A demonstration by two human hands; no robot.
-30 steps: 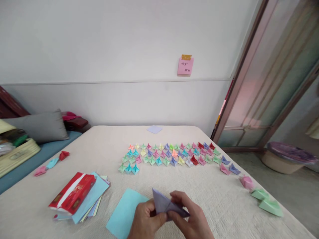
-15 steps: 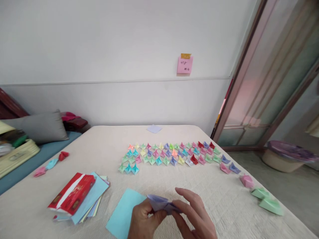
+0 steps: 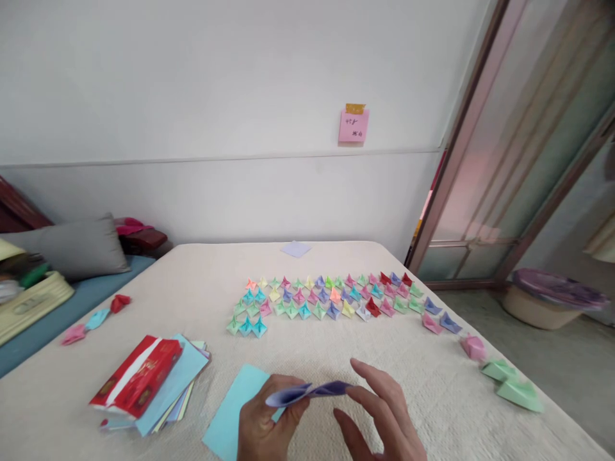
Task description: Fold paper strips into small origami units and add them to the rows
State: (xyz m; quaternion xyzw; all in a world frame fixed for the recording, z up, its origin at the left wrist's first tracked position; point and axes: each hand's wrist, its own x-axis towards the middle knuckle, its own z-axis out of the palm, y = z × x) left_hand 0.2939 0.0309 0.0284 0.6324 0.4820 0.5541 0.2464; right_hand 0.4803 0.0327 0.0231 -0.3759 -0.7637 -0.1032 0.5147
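Note:
My left hand [image 3: 262, 419] pinches a purple folded paper [image 3: 331, 388] between thumb and fingers, near the front of the cloth-covered surface. The paper is seen nearly edge-on, with layers parted at both ends. My right hand [image 3: 391, 419] is on its right side, thumb and fingers spread apart; one fingertip appears to touch the paper's right end. Beneath and left of my left hand lies a light blue sheet [image 3: 228, 410], partly covered by that hand.
Several rows of small coloured folded paper boats [image 3: 317, 310] stand ahead. At left, a red packet [image 3: 139, 374] rests on a stack of coloured paper [image 3: 175, 390]. Green folded pieces [image 3: 519, 394] lie near the right edge. A pale purple sheet [image 3: 296, 248] lies by the wall.
The purple paper has turned from showing its side to nearly edge-on and shifted slightly. My right thumb has come away from it, and the right fingers have spread.

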